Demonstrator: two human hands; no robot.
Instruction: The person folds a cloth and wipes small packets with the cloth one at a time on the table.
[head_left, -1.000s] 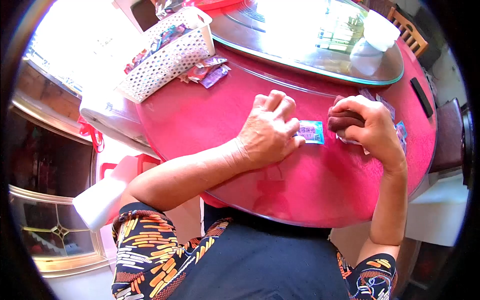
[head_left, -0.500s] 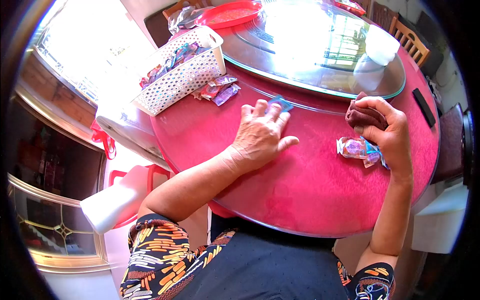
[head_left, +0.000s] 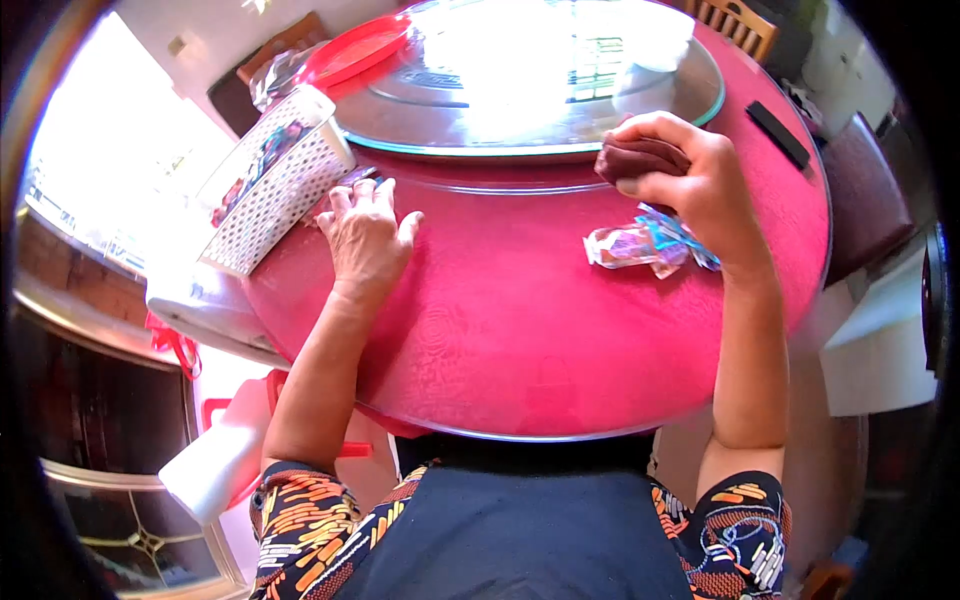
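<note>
My left hand (head_left: pixel 365 240) is over the table by the basket, fingers spread and pointing forward. Its fingertips are at small wrapped packets (head_left: pixel 358 176), mostly hidden behind the hand. My right hand (head_left: pixel 690 180) is raised above the table with a folded dark brown cloth (head_left: pixel 640 160) between thumb and fingers. Below and left of that hand, several small packets (head_left: pixel 625 246) in clear, purple and blue wrappers lie in a pile. A white perforated basket (head_left: pixel 285 205) with more coloured packets stands beyond my left hand.
A glass turntable (head_left: pixel 450 125) covers the far part of the round red table (head_left: pixel 500 330). On the far left is a red tray (head_left: pixel 355 50). A black bar-shaped object (head_left: pixel 778 135) lies at the right edge. Chairs stand around, including a dark-backed one (head_left: pixel 872 200).
My left hand has moved left, from a blue packet mid-table to the packets beside the basket. The blue packet is gone from its former spot. My right hand still grips the cloth. The view has shifted.
</note>
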